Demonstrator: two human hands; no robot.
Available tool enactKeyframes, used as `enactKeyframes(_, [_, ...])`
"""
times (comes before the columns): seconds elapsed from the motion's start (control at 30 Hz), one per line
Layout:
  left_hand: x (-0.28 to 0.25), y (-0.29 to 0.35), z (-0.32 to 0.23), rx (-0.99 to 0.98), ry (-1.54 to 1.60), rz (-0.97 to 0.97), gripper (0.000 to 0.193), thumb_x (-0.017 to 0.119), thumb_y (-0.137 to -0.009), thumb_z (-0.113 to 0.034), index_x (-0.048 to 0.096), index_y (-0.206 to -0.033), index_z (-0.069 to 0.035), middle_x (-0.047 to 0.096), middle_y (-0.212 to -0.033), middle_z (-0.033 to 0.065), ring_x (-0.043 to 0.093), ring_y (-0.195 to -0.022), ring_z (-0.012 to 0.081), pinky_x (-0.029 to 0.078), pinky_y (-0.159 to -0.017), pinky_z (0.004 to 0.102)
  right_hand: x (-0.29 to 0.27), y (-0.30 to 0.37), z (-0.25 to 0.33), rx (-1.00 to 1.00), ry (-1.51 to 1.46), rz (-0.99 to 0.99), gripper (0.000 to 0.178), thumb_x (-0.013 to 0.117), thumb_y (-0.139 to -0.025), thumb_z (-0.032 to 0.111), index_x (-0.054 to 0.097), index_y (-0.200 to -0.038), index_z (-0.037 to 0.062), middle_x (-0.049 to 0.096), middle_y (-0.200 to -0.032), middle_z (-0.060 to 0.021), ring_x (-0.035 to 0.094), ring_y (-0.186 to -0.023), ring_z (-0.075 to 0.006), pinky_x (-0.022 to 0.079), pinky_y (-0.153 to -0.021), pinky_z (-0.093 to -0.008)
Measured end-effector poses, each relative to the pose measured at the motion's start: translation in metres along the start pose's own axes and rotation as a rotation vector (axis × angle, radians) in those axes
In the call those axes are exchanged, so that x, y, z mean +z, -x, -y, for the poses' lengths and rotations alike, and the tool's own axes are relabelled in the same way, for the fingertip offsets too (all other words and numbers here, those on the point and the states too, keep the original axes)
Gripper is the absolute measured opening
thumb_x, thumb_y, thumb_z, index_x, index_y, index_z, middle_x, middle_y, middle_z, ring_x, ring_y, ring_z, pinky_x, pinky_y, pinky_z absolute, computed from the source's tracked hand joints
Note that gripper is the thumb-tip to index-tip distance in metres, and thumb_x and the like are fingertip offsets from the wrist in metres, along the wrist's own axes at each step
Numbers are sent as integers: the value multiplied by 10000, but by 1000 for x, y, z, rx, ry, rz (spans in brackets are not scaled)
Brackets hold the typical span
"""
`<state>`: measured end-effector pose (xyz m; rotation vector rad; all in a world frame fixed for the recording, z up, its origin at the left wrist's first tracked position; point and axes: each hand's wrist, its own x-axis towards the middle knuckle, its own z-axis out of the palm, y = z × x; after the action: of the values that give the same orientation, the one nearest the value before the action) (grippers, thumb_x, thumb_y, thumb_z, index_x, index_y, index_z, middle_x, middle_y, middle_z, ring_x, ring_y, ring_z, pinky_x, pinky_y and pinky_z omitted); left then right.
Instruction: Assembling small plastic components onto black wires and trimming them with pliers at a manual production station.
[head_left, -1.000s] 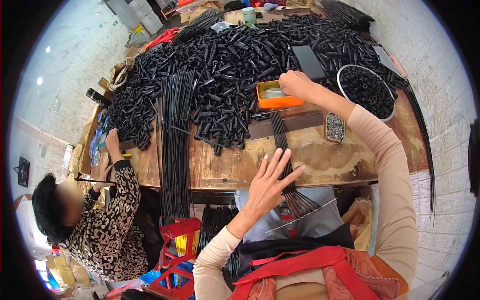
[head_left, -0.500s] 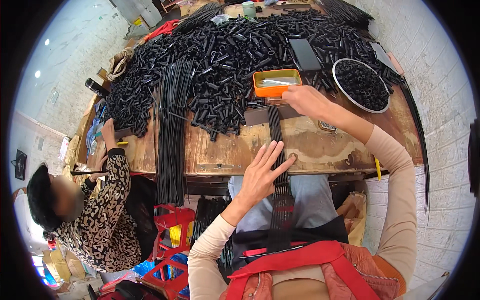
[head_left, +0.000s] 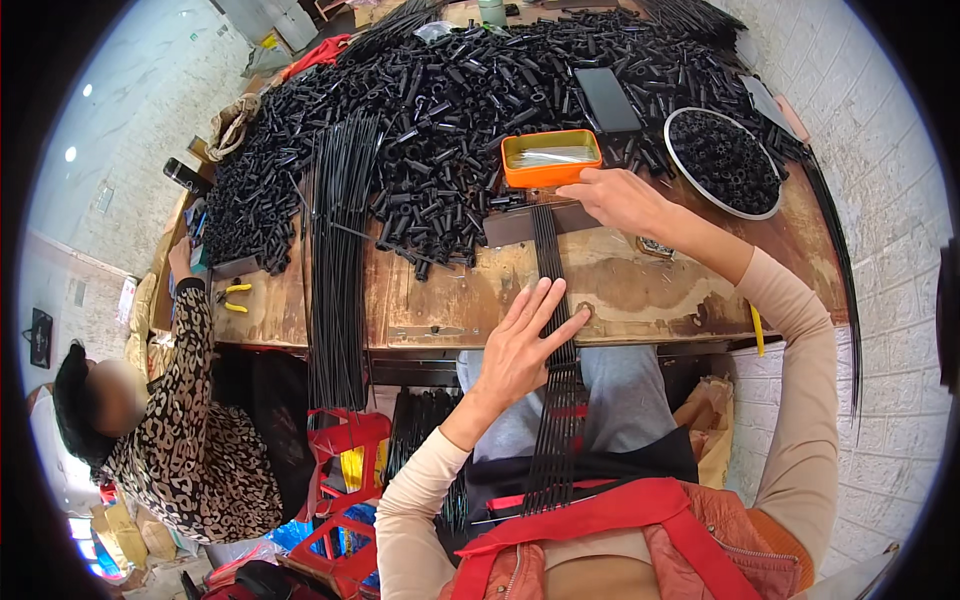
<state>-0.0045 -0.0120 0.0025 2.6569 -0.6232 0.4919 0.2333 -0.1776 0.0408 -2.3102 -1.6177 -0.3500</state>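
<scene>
The step seems to be aligning thin black rods [head_left: 547,250] across the worktop's [head_left: 650,300] front edge: the left hand [head_left: 520,345] lies spread on them, the right hand [head_left: 625,207] curls beside the orange box [head_left: 535,177], any grip hidden, and steady pressure seems needed next.

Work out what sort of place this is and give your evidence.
Probably a small hand-assembly workshop: a worn wooden table carries a large heap of black tubular parts, thin black rods lie under the person's left hand, and a co-worker is at the same table.
</scene>
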Motion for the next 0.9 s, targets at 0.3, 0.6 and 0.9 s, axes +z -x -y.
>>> enactKeyframes(0.3, [2,3,0,18,-15,-13,862,594,-566,69,528,-1374,-225,385,-1495,155,368,-1388,313,302,-1138,439,0,-5,4,-44,70,29,357,598,-768,25,667,-1109,103,600,-838,-113,639,-761,-321,536,-680,-423])
enactKeyframes(0.6, [2,6,-3,21,-15,-11,943,641,-489,50,517,-1383,-220,389,-1492,151,373,-1382,322,309,-1137,438,6,-17,-8,-80,-178,-5,131,608,-818,51,678,-928,37,631,-848,-130,638,-823,-332,515,-741,-408])
enactKeyframes(0.9, [2,6,-5,-4,-3,-12,920,623,-506,67,525,-1375,-218,391,-1489,156,361,-1389,327,291,-1145,446,2,-18,-6,-55,-237,46,98,602,-852,65,673,-890,10,644,-870,-149,630,-861,-340,497,-787,-413])
